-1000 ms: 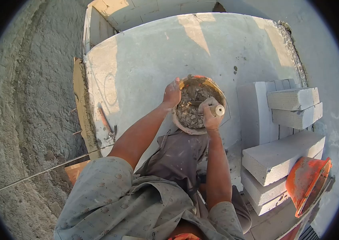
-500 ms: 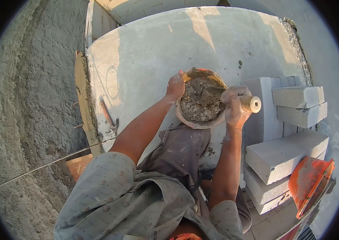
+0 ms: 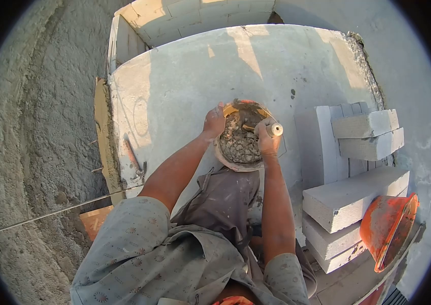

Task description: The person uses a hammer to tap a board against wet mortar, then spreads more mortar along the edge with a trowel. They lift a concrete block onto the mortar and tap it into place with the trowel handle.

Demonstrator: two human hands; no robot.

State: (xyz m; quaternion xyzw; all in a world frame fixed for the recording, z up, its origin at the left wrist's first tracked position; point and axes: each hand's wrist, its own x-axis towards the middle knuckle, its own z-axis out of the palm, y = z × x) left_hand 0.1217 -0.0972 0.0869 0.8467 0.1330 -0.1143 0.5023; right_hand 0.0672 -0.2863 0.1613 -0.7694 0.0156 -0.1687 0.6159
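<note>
A round bucket [image 3: 233, 165] holds lumpy grey mortar [image 3: 241, 146] and stands just beyond my knee on the pale slab. My left hand [image 3: 214, 122] is closed on the bucket's left rim. Wrapped round the wooden handle of a trowel [image 3: 275, 130], my right hand [image 3: 266, 138] is over the bucket's right side. The handle's butt end points up toward me. Part of the trowel's blade shows at the mortar's surface, and the rest is hidden by the mortar and my hand.
White blocks [image 3: 352, 195] are stacked on the right, with an orange, mortar-stained bucket [image 3: 388, 226] tipped on its side against them. A hammer [image 3: 133, 155] lies on the slab's left part. A thin line crosses at lower left, before a rough grey surface [image 3: 32, 127].
My right hand has brought the trowel leftward over the bucket, and its handle now points more straight up at me. My left hand keeps its hold on the rim. The view has shifted slightly.
</note>
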